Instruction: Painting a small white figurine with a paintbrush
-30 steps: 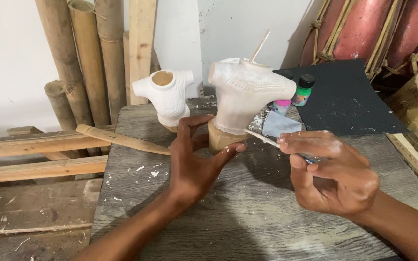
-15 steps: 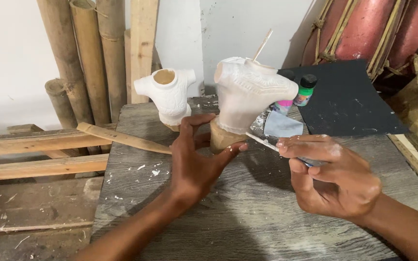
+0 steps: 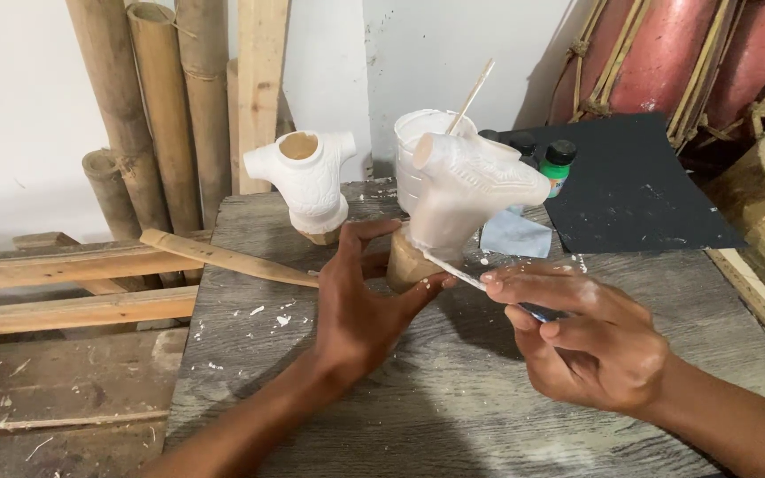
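A white-painted torso figure [image 3: 471, 190] stands tilted on its bare wooden base [image 3: 406, 264] on the grey wooden table [image 3: 453, 407]. My left hand [image 3: 360, 305] grips that base from the left, thumb and fingers around it. My right hand [image 3: 582, 332] holds a thin paintbrush [image 3: 453, 270], whose white tip touches the lower edge of the figure. A second white torso figure [image 3: 307, 181] stands upright behind, to the left.
A white paint tub [image 3: 422, 150] with a stick in it stands behind the figure. Small paint bottles [image 3: 560, 164], a black sheet [image 3: 630, 190] and a pale cloth [image 3: 513, 235] lie to the right. Bamboo poles [image 3: 148, 115] lean at the wall; wooden slats [image 3: 64, 274] lie to the left.
The figure has tipped and turned slightly under my left hand. The brush tip has slid down towards the figure's base. The view has shifted a little.
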